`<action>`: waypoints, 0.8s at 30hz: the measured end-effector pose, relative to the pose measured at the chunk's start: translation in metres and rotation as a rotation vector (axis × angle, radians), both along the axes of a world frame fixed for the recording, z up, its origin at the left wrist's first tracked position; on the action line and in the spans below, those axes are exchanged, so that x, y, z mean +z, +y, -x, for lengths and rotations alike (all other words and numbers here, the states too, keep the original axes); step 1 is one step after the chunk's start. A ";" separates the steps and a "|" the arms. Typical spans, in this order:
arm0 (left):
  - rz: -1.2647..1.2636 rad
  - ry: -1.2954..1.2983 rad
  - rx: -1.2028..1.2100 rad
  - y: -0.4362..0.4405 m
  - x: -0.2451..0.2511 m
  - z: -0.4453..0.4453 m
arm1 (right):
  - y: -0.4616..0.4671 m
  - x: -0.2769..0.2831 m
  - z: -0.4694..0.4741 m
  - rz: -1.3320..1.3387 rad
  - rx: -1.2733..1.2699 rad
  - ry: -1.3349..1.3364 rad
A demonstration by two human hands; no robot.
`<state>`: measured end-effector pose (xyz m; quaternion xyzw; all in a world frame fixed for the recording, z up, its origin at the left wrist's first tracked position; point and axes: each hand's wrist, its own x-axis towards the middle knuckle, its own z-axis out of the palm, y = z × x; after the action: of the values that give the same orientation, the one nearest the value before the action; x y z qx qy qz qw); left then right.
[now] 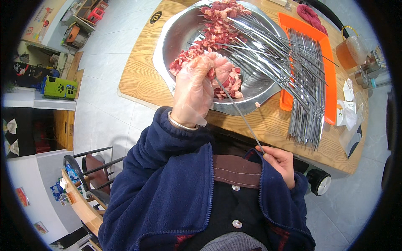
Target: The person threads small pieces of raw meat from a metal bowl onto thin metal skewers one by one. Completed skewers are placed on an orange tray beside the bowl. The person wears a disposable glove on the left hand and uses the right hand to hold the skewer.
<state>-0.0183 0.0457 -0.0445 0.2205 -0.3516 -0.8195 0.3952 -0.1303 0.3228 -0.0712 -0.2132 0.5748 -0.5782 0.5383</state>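
My left hand (201, 81), in a clear plastic glove, is closed around pieces of raw meat (211, 73) over the near left of a metal basin (171, 37). One end of a metal skewer (237, 109) reaches the meat at its fingers; whether the tip has pierced it is hidden. My right hand (278, 161) is bare and grips the skewer's other end close to my jacket. Loose meat chunks (234, 84) lie in the basin under my left hand. Behind them, meat-loaded skewers (220, 28) rest with their bare shafts across the basin's right rim.
An orange tray (330, 94) holds a thick bundle of bare metal skewers (306, 119), overhanging its near edge. A meat scrap (258, 104) lies on the wooden table (141, 69). Farther right are a jug of amber liquid (348, 53), a crumpled tissue (348, 114) and a dark red cloth (311, 17).
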 end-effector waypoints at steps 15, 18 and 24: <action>-0.104 0.023 0.156 0.012 0.004 -0.001 | -0.004 0.001 0.001 0.007 0.046 0.006; -0.104 0.025 0.157 0.011 0.003 -0.002 | -0.005 0.001 0.002 0.007 0.061 0.006; -0.128 0.045 0.099 0.021 0.002 0.001 | -0.007 -0.001 0.001 -0.021 0.057 -0.010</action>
<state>-0.0194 0.0666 -0.0423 0.2438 -0.2782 -0.8245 0.4282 -0.1314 0.3155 -0.0719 -0.2212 0.5719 -0.5575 0.5597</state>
